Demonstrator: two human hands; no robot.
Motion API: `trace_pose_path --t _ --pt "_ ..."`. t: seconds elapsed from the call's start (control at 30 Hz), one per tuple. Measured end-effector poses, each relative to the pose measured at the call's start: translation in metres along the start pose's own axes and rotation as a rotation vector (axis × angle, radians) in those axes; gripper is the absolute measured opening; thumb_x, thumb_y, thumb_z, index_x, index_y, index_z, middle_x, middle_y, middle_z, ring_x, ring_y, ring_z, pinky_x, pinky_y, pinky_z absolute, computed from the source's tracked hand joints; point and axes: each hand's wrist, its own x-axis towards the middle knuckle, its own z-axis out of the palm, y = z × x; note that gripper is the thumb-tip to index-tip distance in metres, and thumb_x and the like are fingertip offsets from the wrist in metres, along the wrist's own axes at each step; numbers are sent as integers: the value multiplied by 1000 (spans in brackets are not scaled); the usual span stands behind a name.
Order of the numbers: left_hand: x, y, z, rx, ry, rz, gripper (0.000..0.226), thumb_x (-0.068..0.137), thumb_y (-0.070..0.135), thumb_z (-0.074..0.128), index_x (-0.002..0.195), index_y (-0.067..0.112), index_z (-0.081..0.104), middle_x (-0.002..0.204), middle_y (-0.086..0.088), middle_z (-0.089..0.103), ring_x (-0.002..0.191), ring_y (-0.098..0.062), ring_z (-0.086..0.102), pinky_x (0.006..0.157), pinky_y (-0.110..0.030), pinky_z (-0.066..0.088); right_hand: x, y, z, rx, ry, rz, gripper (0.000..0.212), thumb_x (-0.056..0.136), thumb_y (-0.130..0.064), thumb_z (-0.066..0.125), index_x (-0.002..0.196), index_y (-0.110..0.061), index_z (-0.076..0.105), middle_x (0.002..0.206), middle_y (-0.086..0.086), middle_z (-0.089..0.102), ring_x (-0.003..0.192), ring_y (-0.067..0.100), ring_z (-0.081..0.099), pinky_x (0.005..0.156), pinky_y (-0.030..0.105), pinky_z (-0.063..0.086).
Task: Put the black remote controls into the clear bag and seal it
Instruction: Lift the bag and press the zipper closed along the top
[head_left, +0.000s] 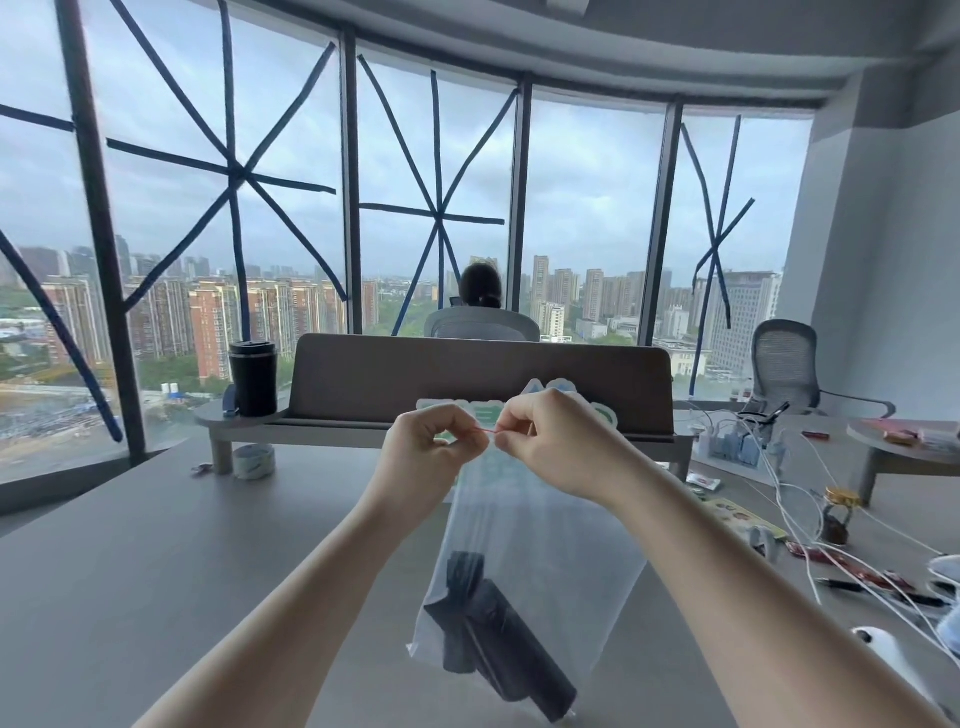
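Both forearms are bare from the bottom frame edge up to the wrists, with no sleeve showing. The left hand (436, 447) and the right hand (550, 441) wear no glove, ring or watch.

Clear plastic bag (524, 551) hangs above the grey table (156, 561), pinched at its top between left hand (434, 441) and right hand (545, 441). Black remote controls (493, 629) lie inside at the bottom. Black lidded tumbler (253, 378) stands behind, left; white cables (789, 499) right.
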Motion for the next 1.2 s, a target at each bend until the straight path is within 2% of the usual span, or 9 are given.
trace_pose_path --t 0.13,0.2,0.33,0.43,0.6,0.73,0.87,0.97,1.2 --pt "0 -3 2 -8 31 -20 20 78 5 67 60 15 64 62 7 56 51 -3 44 56 -24 37 -1 -2 3 -44 34 -28 14 90 -27 60 81 -19 68 67 -8 62 73 21 62 68 38 54" --pt "0 -7 4 -21 75 -31 19 78 5 66 61 14 64 61 8 56 53 -6 44 56 -26 36 -2 -3 7 -84 49 -28 16 91 -29 58 83 -20 68 69 -9 62 76 23 62 69 35 50" --pt "1 -15 2 -34 195 -84 18 76 4 66 61 14 66 56 13 58 55 -8 46 58 -28 38 -6 3 10 -210 65 -46 17 94 -25 53 87 -19 68 91 -7 69 88 24 62 72 32 39" --pt "3 -22 -9 -49 247 -127 18 76 4 66 61 14 66 51 12 56 50 -11 43 55 -30 37 -15 17 11 -258 50 -17 17 94 -25 50 88 -20 65 97 -7 70 89 24 61 78 32 41" --pt "2 -29 -28 -52 304 -146 23 77 6 67 58 18 67 55 -1 53 44 -15 39 44 -24 35 -30 36 8 -279 47 24 17 95 -31 49 87 -24 62 96 -9 68 88 23 62 76 33 46" --pt "1 -34 -39 -82 327 -162 21 78 5 66 59 15 67 45 9 52 44 -15 37 47 -26 32 -37 40 5 -300 50 17 16 96 -31 49 86 -25 59 95 -9 66 86 21 61 73 32 44" --pt "0 -37 -46 -110 352 -163 18 77 2 66 62 10 66 47 0 47 43 -15 35 47 -25 31 -40 37 1 -310 53 9 16 96 -32 48 80 -29 52 93 -10 65 85 18 60 70 32 43" --pt "1 -37 -53 -128 365 -146 14 78 -1 64 65 5 65 43 7 48 41 -14 34 43 -21 31 -41 33 -1 -320 54 12 17 96 -32 48 79 -30 48 95 -10 66 88 19 61 71 32 44" --pt "3 -37 -70 -198 396 -123 10 79 -5 62 70 -2 62 41 8 47 37 -11 32 37 -18 28 -43 11 -7 -335 99 20 21 96 -37 48 80 -25 53 92 -7 66 82 21 57 70 33 43"
